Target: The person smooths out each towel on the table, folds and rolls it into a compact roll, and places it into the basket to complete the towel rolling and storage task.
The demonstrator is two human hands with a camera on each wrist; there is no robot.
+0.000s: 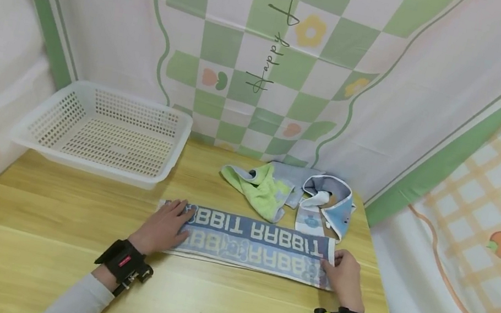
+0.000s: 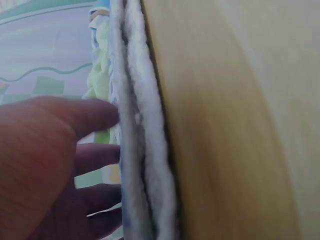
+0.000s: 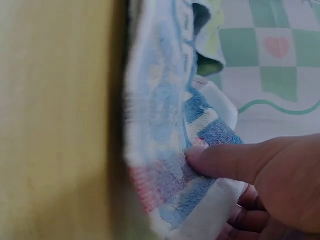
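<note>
A blue and white towel (image 1: 255,244) with large lettering lies folded into a long strip on the wooden table. My left hand (image 1: 165,228) rests on its left end, fingers spread over the top. In the left wrist view, the thumb (image 2: 95,116) touches the towel's layered, fluffy edge (image 2: 145,115). At the other end my right hand (image 1: 346,274) pinches the towel's corner. The right wrist view has the thumb (image 3: 220,159) on top of the towel (image 3: 162,105), with the other fingers partly hidden behind the cloth.
A white perforated plastic basket (image 1: 158,176) stands at the back left. Behind the towel lie a crumpled green and grey cloth (image 1: 264,190) and a blue and white one (image 1: 338,214). Printed curtains (image 1: 266,69) hang around the table (image 1: 204,305).
</note>
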